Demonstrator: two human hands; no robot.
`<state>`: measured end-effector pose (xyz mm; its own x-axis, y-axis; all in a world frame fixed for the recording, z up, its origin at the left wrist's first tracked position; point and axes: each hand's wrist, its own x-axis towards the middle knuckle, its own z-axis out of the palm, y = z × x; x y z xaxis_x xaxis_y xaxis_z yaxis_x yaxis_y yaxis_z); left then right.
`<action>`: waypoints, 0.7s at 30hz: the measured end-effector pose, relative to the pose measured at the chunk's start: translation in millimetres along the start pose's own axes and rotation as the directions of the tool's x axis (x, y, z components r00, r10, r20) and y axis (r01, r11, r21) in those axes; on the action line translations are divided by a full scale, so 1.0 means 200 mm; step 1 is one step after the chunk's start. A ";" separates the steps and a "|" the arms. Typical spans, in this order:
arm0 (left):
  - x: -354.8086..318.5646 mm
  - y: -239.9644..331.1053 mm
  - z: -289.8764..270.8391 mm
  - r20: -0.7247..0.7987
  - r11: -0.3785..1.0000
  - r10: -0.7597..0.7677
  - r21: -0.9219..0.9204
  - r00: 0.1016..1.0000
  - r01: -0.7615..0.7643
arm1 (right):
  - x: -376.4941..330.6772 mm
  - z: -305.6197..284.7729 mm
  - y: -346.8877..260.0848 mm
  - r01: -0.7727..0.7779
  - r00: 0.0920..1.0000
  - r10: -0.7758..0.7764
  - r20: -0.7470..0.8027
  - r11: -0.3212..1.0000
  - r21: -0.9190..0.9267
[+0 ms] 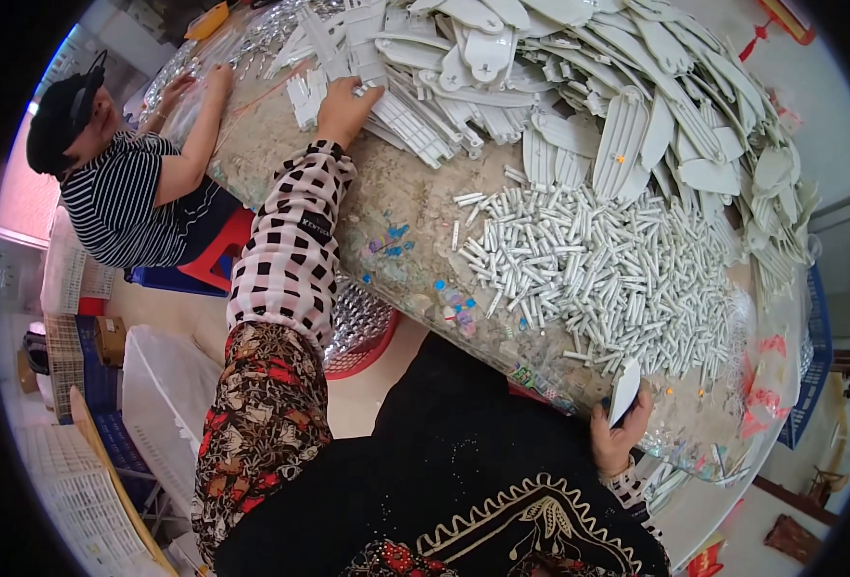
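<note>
My left hand (345,113) is stretched to the far side of the table, its thumb and fingers closed at the end of a ribbed white plastic strip among the flat, slatted white plastic pieces (407,125). Part of that grip is hidden. Near the table's front edge, my right hand (621,433) holds a small, pointed, leaf-shaped white plastic piece (624,392) upright between thumb and fingers. Just beyond it spreads a broad heap of short white plastic tubes (598,269).
Long, rounded white plastic blades (627,135) are piled high at the back right. A person (131,183) in a striped top sits at the left, hands on the table (386,192). Below the table edge stands a red basket (367,356) with shiny silver material. Small coloured bits (458,306) lie scattered.
</note>
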<state>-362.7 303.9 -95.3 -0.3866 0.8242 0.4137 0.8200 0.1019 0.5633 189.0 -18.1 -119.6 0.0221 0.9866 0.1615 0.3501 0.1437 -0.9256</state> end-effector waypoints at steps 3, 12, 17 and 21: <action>-0.03 -0.05 -0.04 0.009 0.998 -0.015 0.063 1.000 0.014 | 0.02 0.01 -0.04 0.056 0.998 -0.056 0.006 0.998 -0.033; -0.12 -0.16 -0.17 0.222 0.983 -0.037 -0.170 0.974 0.076 | 0.01 0.02 -0.03 0.077 0.997 -0.077 -0.010 0.996 -0.052; -0.30 -0.12 -0.20 0.039 0.977 0.084 -0.201 0.996 -0.074 | 0.01 0.03 -0.03 0.080 0.997 -0.081 -0.019 0.995 -0.059; -0.45 -0.05 -0.26 -0.013 0.980 0.196 0.021 0.981 -0.196 | 0.02 0.03 -0.05 0.083 0.997 -0.083 -0.002 0.995 -0.052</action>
<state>-358.8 200.2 -100.1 -0.2239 0.8211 0.5251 0.8885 -0.0494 0.4561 180.9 -14.8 -111.6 -0.0048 0.9712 0.2384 0.3991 0.2205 -0.8900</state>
